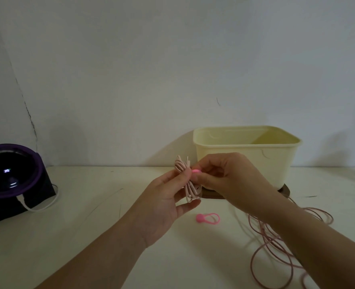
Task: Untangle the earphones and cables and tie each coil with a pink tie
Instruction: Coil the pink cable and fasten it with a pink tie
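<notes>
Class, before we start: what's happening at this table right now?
A person's left hand holds a small coiled pale-pink cable bundle while the right hand pinches a bright pink tie against it. A second pink loop tie lies on the white table; a long loose pink cable sprawls untied at the right.

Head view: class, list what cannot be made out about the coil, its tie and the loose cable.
Held pink tie: fingers of the right hand cover most; fastened or not, unclear.
Coil: thumb of the left hand hides its middle.
Loose cable: right forearm and bottom edge cut it; ends unseen.
Tub: near wall hides its floor.
</notes>
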Tool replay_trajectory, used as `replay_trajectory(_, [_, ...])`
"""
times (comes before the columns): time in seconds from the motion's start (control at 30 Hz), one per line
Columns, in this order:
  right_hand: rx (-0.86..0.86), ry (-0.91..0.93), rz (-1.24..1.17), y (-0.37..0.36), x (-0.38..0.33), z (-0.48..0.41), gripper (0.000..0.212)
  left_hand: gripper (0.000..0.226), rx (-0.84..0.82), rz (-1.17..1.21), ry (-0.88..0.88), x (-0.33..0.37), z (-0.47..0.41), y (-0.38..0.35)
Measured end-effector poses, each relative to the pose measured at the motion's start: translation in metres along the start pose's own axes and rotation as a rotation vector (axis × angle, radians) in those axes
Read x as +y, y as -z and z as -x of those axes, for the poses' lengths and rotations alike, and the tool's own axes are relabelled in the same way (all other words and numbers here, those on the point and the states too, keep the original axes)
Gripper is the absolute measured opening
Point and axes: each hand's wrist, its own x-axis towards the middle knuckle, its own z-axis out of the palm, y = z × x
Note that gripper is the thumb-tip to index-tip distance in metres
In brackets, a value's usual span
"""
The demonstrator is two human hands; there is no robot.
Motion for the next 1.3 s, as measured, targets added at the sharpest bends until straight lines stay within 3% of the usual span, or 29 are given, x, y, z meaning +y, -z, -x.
replay_trajectory(0.3, [0.110,0.336,0.247,-0.009,0.010,0.001,0.005,0.024,0.089,0.246,0.069,0.002,0.001,-0.008])
replay_trajectory(0.5, [0.123,0.367,0.199,-0.004,0.009,0.000,0.008,0.021,0.133,0.272,0.034,0.016,-0.004,-0.003])
replay_trajectory(0.87, [-0.015,0.129,-0.124,0.002,0.012,-0.001,0.006,0.021,-0.129,-0.025,0.126,0.020,0.004,0.002])
replay_trajectory(0.97, [-0.043,0.105,-0.208,0.003,0.010,-0.003,0.015,0.021,-0.114,-0.060,0.077,0.021,0.004,0.002])
replay_trajectory(1.13, [-0.026,0.104,-0.256,0.009,0.004,-0.005,0.013,0.012,-0.061,-0.031,-0.005,0.026,0.003,0.002])
replay_trajectory(1.3, [0.013,0.114,-0.308,0.005,0.004,-0.004,0.011,0.016,0.022,-0.078,-0.071,0.026,0.000,0.005])
